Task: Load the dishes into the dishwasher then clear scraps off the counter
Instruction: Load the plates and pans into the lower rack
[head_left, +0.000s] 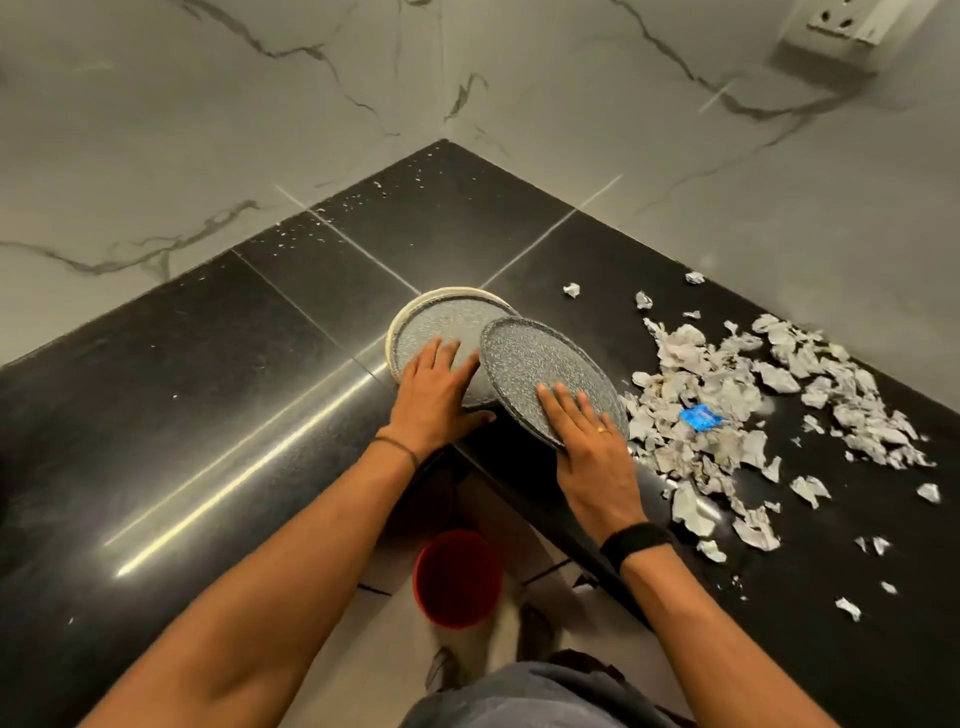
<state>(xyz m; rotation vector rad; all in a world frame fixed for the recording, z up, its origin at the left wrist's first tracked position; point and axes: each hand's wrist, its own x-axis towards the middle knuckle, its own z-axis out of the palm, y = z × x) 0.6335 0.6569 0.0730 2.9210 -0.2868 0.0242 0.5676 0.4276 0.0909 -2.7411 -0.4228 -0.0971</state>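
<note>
Fingers (435, 356) of the left hand (436, 395) lie spread flat, apparently steadying the plate stack (441, 317). The right hand (592, 457) fingers lie flat atop the tilted plate (535, 358); thumb hidden, grip unconfirmed.

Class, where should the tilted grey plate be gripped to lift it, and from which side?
Probably the near rim, from the person's side beside the right hand: the plate is thin, and leaning on the stack seems to leave a gap under that rim.

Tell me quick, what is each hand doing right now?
Left hand: open, fingers flat on the plate stack.
Right hand: open, fingers flat on the tilted plate; thumb hidden.
</note>
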